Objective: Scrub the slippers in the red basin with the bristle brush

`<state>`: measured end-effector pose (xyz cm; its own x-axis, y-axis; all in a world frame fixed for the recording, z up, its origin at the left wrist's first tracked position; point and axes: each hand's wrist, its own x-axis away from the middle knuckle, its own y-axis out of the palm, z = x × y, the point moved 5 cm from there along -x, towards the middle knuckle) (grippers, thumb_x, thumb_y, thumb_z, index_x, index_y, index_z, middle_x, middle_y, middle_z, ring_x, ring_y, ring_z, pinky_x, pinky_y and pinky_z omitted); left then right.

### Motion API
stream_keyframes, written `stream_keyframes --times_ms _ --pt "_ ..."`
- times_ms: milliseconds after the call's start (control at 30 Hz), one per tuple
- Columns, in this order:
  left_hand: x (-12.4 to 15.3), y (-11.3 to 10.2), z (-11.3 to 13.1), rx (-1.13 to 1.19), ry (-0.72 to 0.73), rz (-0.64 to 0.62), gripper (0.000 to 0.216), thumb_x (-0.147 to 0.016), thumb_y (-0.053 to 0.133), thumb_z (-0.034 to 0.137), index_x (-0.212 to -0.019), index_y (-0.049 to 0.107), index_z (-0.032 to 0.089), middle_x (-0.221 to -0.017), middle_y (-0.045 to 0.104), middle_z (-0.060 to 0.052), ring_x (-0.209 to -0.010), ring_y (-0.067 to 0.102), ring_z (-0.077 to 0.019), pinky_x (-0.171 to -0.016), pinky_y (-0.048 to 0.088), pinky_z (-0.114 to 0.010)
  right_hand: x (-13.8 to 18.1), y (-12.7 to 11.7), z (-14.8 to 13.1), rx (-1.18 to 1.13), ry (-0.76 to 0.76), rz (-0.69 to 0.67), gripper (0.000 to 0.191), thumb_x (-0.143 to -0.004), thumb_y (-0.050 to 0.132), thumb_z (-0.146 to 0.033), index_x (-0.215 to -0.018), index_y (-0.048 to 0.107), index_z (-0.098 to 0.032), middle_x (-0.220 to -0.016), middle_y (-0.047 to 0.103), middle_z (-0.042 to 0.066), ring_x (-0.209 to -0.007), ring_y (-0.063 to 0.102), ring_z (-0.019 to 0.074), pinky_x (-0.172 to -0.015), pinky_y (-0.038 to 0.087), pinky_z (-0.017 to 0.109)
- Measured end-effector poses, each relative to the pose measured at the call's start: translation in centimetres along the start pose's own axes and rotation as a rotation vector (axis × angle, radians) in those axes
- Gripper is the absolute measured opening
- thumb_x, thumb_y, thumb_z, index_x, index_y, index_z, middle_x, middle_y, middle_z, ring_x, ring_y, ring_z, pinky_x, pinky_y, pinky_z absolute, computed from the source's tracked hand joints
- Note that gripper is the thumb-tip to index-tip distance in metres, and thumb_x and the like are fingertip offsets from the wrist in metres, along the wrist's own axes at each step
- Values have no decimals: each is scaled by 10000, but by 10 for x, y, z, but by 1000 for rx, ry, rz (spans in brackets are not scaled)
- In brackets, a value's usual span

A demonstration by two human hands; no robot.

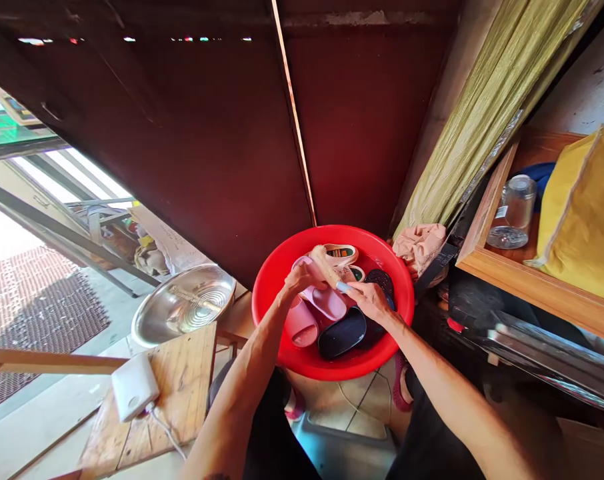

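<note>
A red basin [400,347] in front of me holds several pieces of footwear. My left hand [301,278] is closed around a lilac slipper [331,304] over the left part of the basin. Wrapped about the grey-blue handle of a scrubbing brush is my right hand [371,299]. The brush's cream head [325,265] lies against or just above the slipper; contact is unclear. Below my left hand rests a pink slipper [303,325], beside a black slipper [343,333]. White shoes [341,254] and a dark perforated shoe [381,281] sit toward the back and right.
A metal bowl [185,303] stands left of the basin. Nearer, a white device [135,387] with a cable lies on a wooden stool [182,387]. Dark red panels [207,147] rise behind. At right, a wooden shelf [547,287] holds a clear jar [513,212] and yellow cushion [582,213].
</note>
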<state>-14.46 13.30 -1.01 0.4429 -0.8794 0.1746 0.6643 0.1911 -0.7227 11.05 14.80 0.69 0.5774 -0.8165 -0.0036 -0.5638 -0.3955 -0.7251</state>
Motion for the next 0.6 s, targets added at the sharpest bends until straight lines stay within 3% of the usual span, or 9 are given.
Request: stream_keyframes --times_ms 100,233,367,500,600 --pt "15 -19 8 -72 -4 106 908 -604 998 414 -1349 564 128 -1221 718 -136 -1101 686 -337 -891 484 -375 2 -2 -17 -91 -106 102 425 -1071 559 -427 -1377 786 -239 -1207 842 62 -1020 760 209 -840 522 238" --pt "34 -30 13 -55 33 285 676 -666 961 427 -1184 611 168 -1133 714 -103 -1022 688 -303 -851 483 -366 9 3 -33 68 -212 164 431 -1085 542 -363 -1450 737 -242 -1301 810 100 -1131 757 216 -961 524 248" --pt "42 -24 6 83 -43 313 541 -733 911 455 -1111 628 191 -973 708 -61 -984 690 -314 -819 479 -378 7 2 -15 306 0 105 418 -1105 515 -337 -1459 724 -260 -1176 841 120 -1062 786 226 -855 507 249" --pt "43 -26 -3 165 -87 336 486 -718 923 463 -1026 650 204 -823 667 -20 -910 685 -302 -785 480 -380 11 -10 14 439 247 16 364 -1110 502 -354 -1305 796 -266 -1109 849 127 -1036 797 262 -752 468 281" --pt "43 -29 -7 192 -80 351 448 -706 932 468 -911 626 214 -802 654 -23 -842 661 -274 -757 463 -368 17 -10 21 451 310 4 349 -1102 504 -350 -1211 822 -256 -1116 846 132 -1051 792 274 -733 452 295"
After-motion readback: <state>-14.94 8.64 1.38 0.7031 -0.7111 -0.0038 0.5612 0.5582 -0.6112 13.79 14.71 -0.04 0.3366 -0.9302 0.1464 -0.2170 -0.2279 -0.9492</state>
